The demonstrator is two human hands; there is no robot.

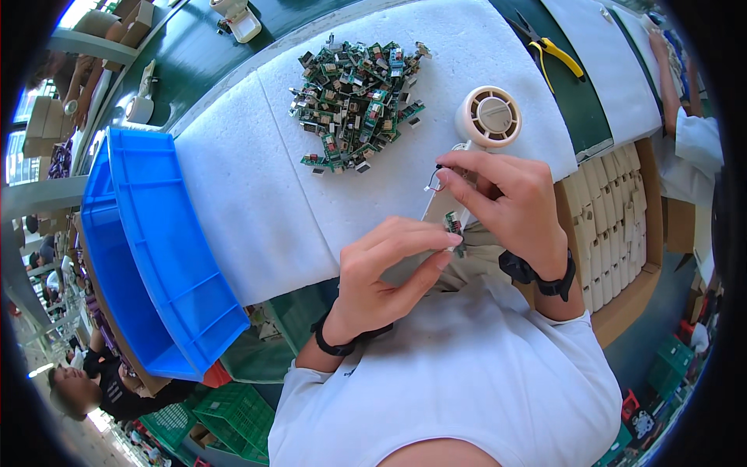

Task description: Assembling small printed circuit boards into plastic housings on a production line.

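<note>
My left hand [393,261] is closed, with a small green circuit board [454,226] pinched between thumb and fingertips. Just above it, my right hand [513,194] pinches thin dark and red wires [434,177] ending in a small white connector. Under and beside the right hand lies a white handheld fan [492,115], its round grille at the far end and its handle partly hidden by my fingers. Farther off on the white foam sheet [233,171] is a heap of similar circuit boards [354,101].
A blue plastic bin [167,233] stands at the left. Yellow-handled pliers [556,53] lie at the far right on the green tabletop. Right of me, a cardboard box [622,311] holds rows of white parts [611,226]. Other people are at both sides.
</note>
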